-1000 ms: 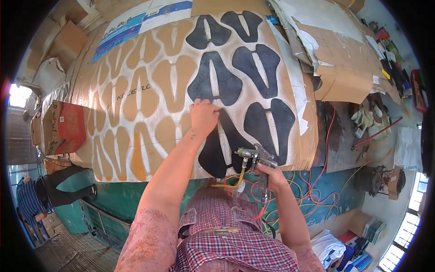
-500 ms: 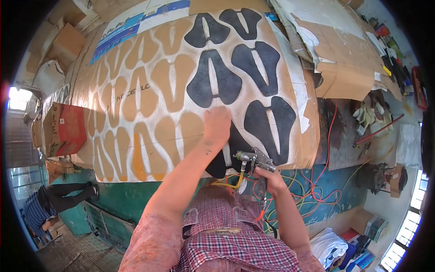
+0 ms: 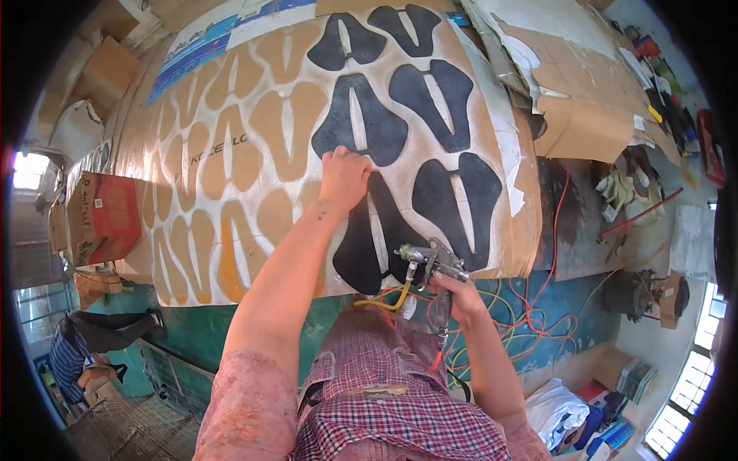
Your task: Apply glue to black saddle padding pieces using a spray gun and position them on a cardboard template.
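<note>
My left hand point(image 3: 344, 180) is closed, its fingertips at the lower-left edge of a black winged pad with a centre slot point(image 3: 370, 131). Whether the fingers grip that edge is hidden. Just below it, a second black slotted pad point(image 3: 360, 257) lies by the table's near edge, partly behind my hand and wrist. In my right hand point(image 3: 460, 298) is a metal spray gun point(image 3: 432, 257), held by its grip with the nozzle pointing left over the near pad. A yellow hose point(image 3: 400, 301) runs to the gun. Several more black pads point(image 3: 459, 203) lie flat in two columns.
Cardboard point(image 3: 288, 173) covers the table, with bare brown pad outlines amid pale overspray. Left stands a red-and-brown box point(image 3: 104, 219). Tangled orange and yellow hoses point(image 3: 530, 323) lie at the lower right. Another person point(image 3: 73, 349) is at far left.
My left hand has moved up and left off the near black pad, uncovering more of it. The spray gun in my right hand has hardly shifted.
</note>
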